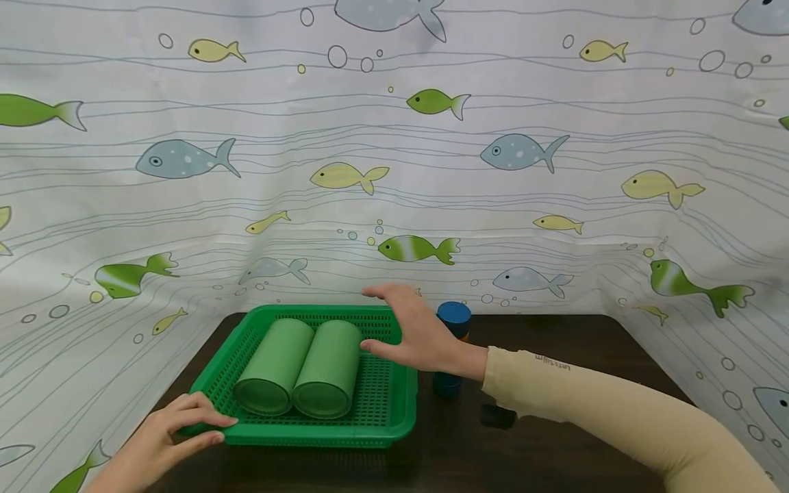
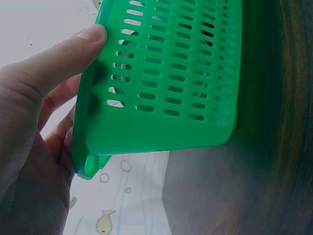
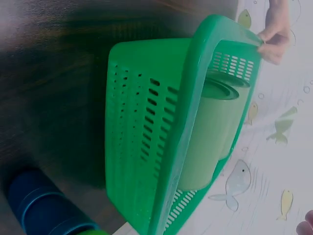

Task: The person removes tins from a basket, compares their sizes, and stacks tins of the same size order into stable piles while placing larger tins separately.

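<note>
A green perforated plastic basket [image 1: 320,433] stands on the dark table, with two pale green cylindrical cans [image 1: 279,359] lying side by side in its left and middle part. My left hand [image 1: 166,431] grips the rim at the near left corner; in the left wrist view the thumb [image 2: 88,41] presses one side of the rim while the fingers are behind it. Over the basket's right side hovers my right hand [image 1: 425,335], its thumb and fingers spread wide and holding nothing. Its fingertips [image 3: 305,227] show at the lower right of the right wrist view.
A dark blue container with a blue lid [image 1: 454,313] stands right of the basket, partly hidden by my right wrist. A small black object [image 1: 498,415] lies under the forearm. Fish-patterned sheeting [image 1: 394,137] surrounds the dark table [image 1: 555,445] at the back and sides.
</note>
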A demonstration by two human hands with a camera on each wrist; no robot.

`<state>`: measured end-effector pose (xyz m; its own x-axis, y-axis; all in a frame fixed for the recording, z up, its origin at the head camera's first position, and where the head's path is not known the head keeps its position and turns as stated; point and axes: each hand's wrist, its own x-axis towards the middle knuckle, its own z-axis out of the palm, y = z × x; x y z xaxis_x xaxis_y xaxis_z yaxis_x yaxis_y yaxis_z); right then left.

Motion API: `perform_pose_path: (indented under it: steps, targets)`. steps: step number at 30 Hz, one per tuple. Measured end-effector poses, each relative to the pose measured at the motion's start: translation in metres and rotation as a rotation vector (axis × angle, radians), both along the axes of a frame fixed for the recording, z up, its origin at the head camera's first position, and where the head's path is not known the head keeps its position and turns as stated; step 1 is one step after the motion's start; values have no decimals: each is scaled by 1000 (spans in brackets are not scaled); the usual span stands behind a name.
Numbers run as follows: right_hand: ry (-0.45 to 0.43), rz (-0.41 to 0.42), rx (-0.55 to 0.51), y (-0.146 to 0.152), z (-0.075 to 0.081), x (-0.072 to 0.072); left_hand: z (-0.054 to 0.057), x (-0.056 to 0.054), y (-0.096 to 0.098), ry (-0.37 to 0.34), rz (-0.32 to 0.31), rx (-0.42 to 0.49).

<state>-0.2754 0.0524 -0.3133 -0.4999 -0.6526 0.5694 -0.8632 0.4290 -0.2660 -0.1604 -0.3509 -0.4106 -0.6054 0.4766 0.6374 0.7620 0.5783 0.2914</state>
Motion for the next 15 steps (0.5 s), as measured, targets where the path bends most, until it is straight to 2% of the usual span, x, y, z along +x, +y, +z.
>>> perform_pose_path:
  steps: [8,15]
  targets:
    - [-12,39,55,-19,2,-1,0,-3,0,-27,-40,27]
    - [-37,70,131,-34,1,-4,-2,-2,0,4,-5,12]
